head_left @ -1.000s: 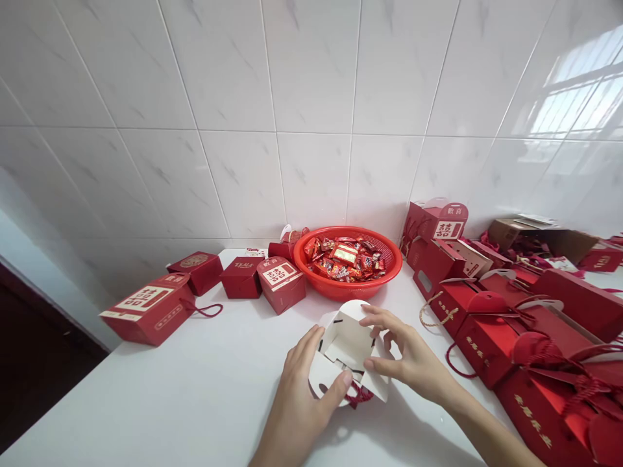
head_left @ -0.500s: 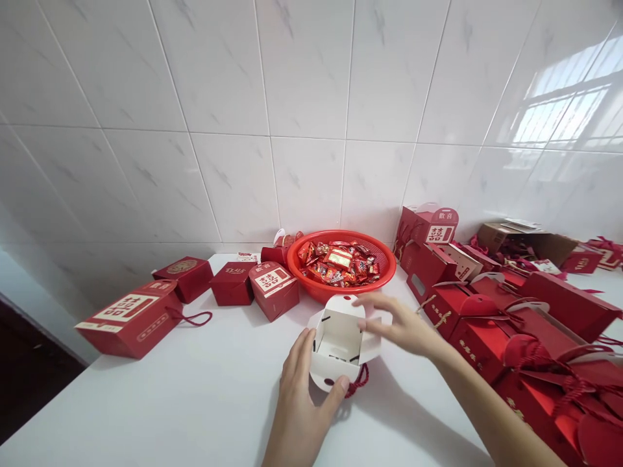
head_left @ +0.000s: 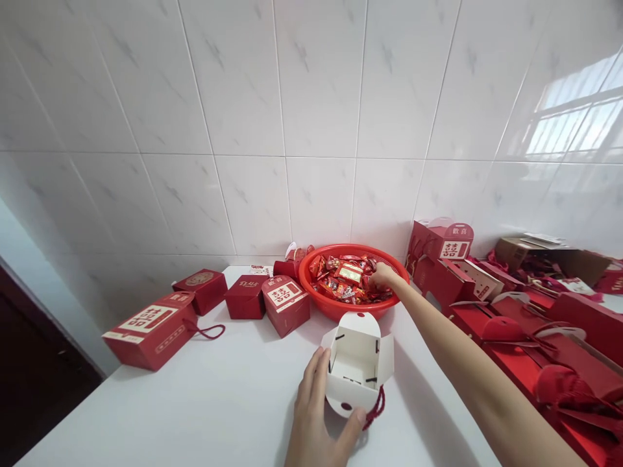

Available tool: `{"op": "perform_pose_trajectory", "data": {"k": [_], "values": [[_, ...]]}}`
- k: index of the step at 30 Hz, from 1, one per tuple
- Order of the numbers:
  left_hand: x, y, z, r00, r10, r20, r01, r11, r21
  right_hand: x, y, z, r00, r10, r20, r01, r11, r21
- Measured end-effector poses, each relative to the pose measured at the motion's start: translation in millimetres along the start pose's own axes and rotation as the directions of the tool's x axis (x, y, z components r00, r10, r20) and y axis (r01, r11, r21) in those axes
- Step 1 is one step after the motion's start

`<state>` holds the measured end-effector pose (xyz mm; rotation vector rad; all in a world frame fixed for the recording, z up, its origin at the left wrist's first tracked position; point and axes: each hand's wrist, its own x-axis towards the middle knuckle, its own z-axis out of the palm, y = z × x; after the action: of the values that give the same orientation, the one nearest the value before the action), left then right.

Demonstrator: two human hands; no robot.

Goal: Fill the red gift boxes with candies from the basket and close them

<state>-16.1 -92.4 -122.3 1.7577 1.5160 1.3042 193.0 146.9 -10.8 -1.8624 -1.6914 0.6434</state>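
A small gift box (head_left: 354, 363) stands on the table with its flaps spread, showing a white, bare inside; a dark red cord hangs at its near right corner. My left hand (head_left: 321, 415) grips the box from the near left, fingers along its left side and thumb at the front flap. Behind it, a red plastic basket (head_left: 318, 303) holds many wrapped candies (head_left: 341, 285), mostly red, with one larger gold-and-red packet on top. Inside the basket's right side, my right hand (head_left: 383, 277) is among the candies. Its fingertips are hidden there.
Closed red boxes, such as a long box with a cord (head_left: 150, 334) and a box with a pale label (head_left: 287, 308), stand at left. Many red boxes (head_left: 516, 324) crowd the right side, with an open carton (head_left: 530, 256) behind. A tiled wall (head_left: 321, 201) borders the table's back.
My right hand has left the box's flap and reached forward into the candy basket. The left hand stays at the box. The view has shifted slightly.
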Motion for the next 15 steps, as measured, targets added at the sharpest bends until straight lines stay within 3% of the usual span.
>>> {"op": "perform_pose_trajectory", "data": {"k": [3,7,11,15], "values": [[0.1,-1.1,0.2,1.0,-0.001,0.014,0.001,1.0,-0.01,5.2,3.9,2.8,0.994,0.05,0.102,-0.05,0.999,-0.002],[-0.2,-2.0,-0.4,1.0,-0.001,0.026,0.001,1.0,-0.007,7.4,4.5,4.3,0.989,0.006,0.149,-0.011,0.999,0.032],[-1.2,-4.2,0.8,0.999,0.007,0.032,-0.008,1.0,0.01,6.5,3.2,3.9,0.991,-0.097,0.093,0.085,0.989,0.121],[-1.9,-7.1,1.6,0.999,0.024,0.031,-0.024,1.0,0.012,8.6,8.3,1.8,0.996,-0.087,-0.009,0.087,0.982,0.168]]}}
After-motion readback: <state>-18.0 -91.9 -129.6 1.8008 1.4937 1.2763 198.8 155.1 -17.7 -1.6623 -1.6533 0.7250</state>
